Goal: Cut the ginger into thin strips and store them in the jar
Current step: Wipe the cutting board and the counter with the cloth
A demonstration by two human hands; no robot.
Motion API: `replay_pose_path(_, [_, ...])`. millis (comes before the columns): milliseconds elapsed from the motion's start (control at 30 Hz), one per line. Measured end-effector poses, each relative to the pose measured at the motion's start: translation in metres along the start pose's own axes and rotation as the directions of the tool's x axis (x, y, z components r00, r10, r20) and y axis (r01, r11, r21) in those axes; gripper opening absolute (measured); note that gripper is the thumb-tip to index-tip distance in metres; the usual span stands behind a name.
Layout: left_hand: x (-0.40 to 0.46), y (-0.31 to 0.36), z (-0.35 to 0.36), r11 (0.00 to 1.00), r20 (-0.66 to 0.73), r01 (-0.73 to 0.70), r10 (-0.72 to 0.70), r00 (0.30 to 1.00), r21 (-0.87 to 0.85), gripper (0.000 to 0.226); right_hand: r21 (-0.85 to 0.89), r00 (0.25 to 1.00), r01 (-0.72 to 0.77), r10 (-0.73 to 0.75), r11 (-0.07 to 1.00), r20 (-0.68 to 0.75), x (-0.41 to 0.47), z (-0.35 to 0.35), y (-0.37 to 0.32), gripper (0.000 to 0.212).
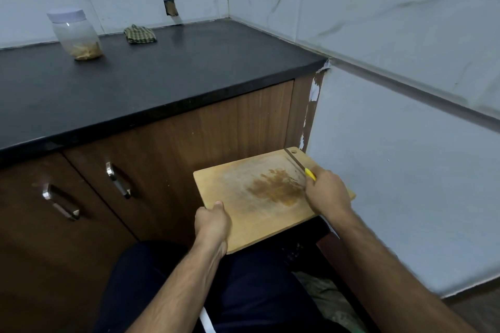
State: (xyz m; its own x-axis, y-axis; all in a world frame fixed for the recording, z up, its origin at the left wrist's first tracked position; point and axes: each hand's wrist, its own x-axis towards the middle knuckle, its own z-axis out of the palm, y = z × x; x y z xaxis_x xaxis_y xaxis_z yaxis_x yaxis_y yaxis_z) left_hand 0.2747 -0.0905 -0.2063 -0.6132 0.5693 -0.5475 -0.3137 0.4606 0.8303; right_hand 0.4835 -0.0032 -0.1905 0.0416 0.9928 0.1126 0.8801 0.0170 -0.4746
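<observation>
A wooden cutting board [243, 184] is held in the air below the counter, in front of the cabinet doors. A brown stain of ginger residue [276, 186] marks its middle. My left hand [212, 222] grips the board's near left edge. My right hand [326, 192] holds the right side of the board together with a yellow-handled knife [310, 174]; the blade is hidden. A clear plastic jar [77, 35] with a white lid stands on the counter at the far left, with ginger strips [85, 50] at its bottom.
A folded checked cloth [140, 34] lies on the black countertop [176, 70] near the back wall. Brown cabinet doors with metal handles [119, 180] are under the counter. A white wall [405, 170] runs close on the right. My dark trousers fill the bottom.
</observation>
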Motion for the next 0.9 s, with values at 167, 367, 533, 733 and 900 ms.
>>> replay_pose_path(167, [0.008, -0.006, 0.002, 1.0, -0.012, 0.0, 0.0, 1.0, 0.031, 0.016, -0.018, 0.998, -0.051, 0.052, 0.999, 0.048, 0.006, 0.017, 0.007, 0.03])
replay_pose_path(367, [0.019, -0.016, 0.011, 0.998, -0.031, 0.024, -0.022, 0.999, 0.055, 0.015, -0.119, 0.992, -0.063, 0.075, 0.991, 0.098, 0.01, 0.032, 0.022, 0.036])
replay_pose_path(533, [0.026, -0.031, 0.015, 0.992, -0.076, 0.07, -0.062, 0.995, 0.104, 0.018, -0.161, 0.985, -0.059, 0.083, 0.985, 0.149, 0.01, 0.046, 0.035, 0.036])
replay_pose_path(733, [0.03, -0.046, 0.011, 0.979, -0.141, 0.1, -0.075, 0.987, 0.177, 0.02, -0.204, 0.956, -0.052, 0.107, 0.978, 0.272, 0.002, 0.063, 0.058, 0.031])
replay_pose_path(900, [0.03, -0.054, 0.014, 0.97, -0.183, 0.107, -0.067, 0.981, 0.217, 0.027, -0.186, 0.924, -0.055, 0.121, 0.981, 0.363, 0.004, 0.073, 0.069, 0.023])
